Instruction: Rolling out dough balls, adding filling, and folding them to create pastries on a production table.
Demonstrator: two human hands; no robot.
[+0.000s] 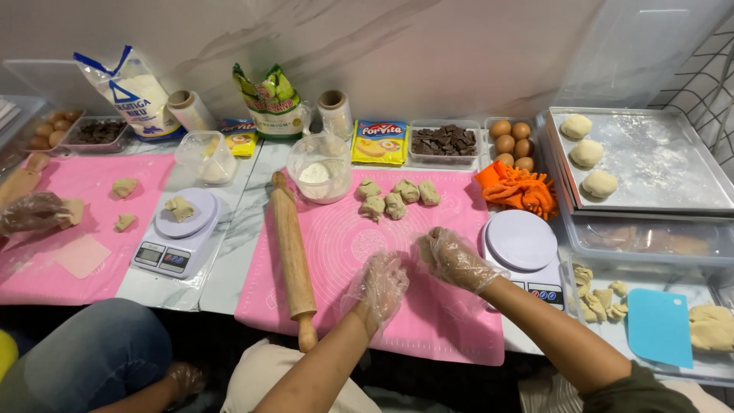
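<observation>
Two gloved hands, left hand (380, 284) and right hand (453, 258), hover open and empty above the pink silicone mat (344, 229). Judging by this, shaping is between pieces; next comes reaching for a dough piece (395, 205).

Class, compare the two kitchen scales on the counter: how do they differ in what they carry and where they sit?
The left scale carries a dough piece; the right scale has a bare platform. The left scale sits between the two pink mats; the right scale sits beside the orange cloth. Both are white with round platforms.
</observation>
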